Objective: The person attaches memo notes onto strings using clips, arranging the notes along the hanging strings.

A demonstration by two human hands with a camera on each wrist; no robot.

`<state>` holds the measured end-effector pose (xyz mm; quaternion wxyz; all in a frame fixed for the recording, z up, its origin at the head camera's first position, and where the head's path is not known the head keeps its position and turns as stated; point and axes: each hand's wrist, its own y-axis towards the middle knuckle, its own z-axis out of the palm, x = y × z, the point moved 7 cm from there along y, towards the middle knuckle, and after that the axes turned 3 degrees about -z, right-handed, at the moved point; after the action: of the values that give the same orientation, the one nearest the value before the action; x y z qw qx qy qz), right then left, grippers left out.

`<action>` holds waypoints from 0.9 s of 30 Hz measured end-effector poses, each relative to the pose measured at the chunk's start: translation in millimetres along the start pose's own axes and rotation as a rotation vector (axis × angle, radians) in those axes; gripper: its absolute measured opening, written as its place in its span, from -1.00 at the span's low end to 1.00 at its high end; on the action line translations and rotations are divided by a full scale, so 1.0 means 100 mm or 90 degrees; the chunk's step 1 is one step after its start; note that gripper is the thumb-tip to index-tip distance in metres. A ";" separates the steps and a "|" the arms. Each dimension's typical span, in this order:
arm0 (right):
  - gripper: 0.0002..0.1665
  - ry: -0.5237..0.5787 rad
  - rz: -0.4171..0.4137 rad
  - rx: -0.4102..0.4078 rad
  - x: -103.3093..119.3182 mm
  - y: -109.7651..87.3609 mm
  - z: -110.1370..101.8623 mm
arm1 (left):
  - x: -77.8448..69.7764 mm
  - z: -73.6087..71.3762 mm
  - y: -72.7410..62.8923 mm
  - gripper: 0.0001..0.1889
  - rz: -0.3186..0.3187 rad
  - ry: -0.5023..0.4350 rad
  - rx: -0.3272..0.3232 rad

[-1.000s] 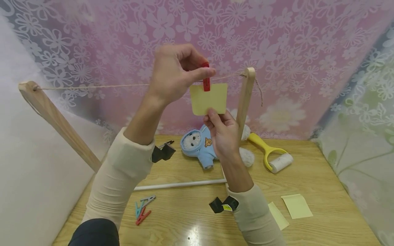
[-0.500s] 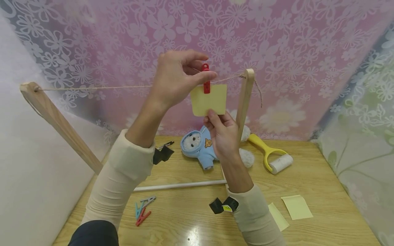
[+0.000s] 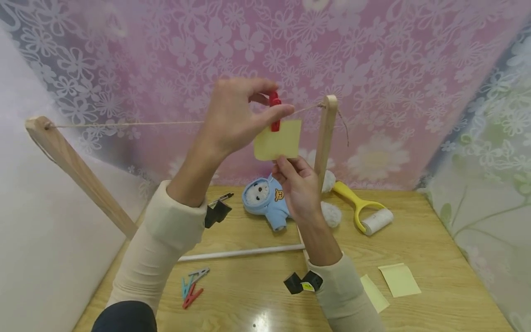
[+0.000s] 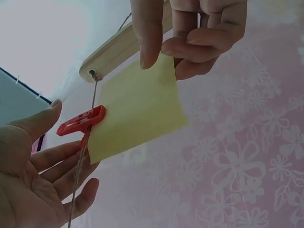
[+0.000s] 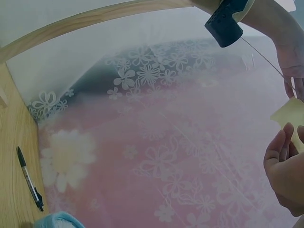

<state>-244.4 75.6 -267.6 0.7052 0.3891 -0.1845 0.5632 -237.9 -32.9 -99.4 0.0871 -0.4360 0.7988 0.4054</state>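
A red clothespin (image 4: pixel 81 121) clips a yellow sticky note (image 3: pixel 278 140) to the string (image 3: pixel 137 123), near the right wooden post (image 3: pixel 325 133). Around the clothespin is my left hand (image 3: pixel 238 113), its thumb spread off the clip in the left wrist view and its fingers behind the clip; whether a finger touches it I cannot tell. My right hand (image 3: pixel 299 186) pinches the note's lower edge, thumb in front and fingers behind. The note hangs slightly tilted.
On the table (image 3: pixel 257 286) lie several loose clothespins (image 3: pixel 192 288), two sticky notes (image 3: pixel 399 280), a yellow-handled lint roller (image 3: pixel 365 207), a plush toy in a blue hoodie (image 3: pixel 265 198) and a pen (image 5: pixel 29 178). A left wooden post (image 3: pixel 79 173) and white bar (image 3: pixel 242 252) form the frame.
My left thumb and fingers have spread from their squeeze on the red clothespin. The view has shifted slightly, and the right hand stays at the note's lower edge.
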 end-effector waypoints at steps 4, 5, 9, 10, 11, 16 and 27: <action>-0.79 -0.010 0.004 0.012 -0.01 -0.01 0.00 | -0.01 -0.04 0.00 -0.50 -0.001 0.025 -0.014; -0.77 -0.018 0.008 0.015 -0.02 -0.01 0.00 | -0.01 -0.05 0.01 -0.48 -0.004 0.027 -0.015; -0.77 -0.061 0.032 0.013 -0.03 -0.06 -0.05 | 0.01 -0.10 -0.01 -0.44 -0.016 0.020 -0.027; -0.78 -0.081 0.034 0.016 -0.02 -0.09 -0.07 | 0.01 -0.12 -0.02 -0.44 -0.011 0.016 -0.040; -0.79 -0.102 0.036 0.023 -0.01 -0.12 -0.09 | 0.00 -0.15 -0.04 -0.45 0.005 0.008 -0.062; -0.82 -0.227 -0.006 0.070 0.17 -0.31 -0.25 | -0.09 -0.32 -0.26 -0.57 0.192 -0.044 -0.203; -0.73 -0.434 -0.033 0.143 0.52 -0.66 -1.05 | 0.38 -0.01 -1.16 -0.66 0.177 -0.180 -0.089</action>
<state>-185.6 184.7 -319.9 0.5700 0.6341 -0.3366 0.3996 -171.9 -91.5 -183.9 0.1111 -0.2650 0.8011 0.5250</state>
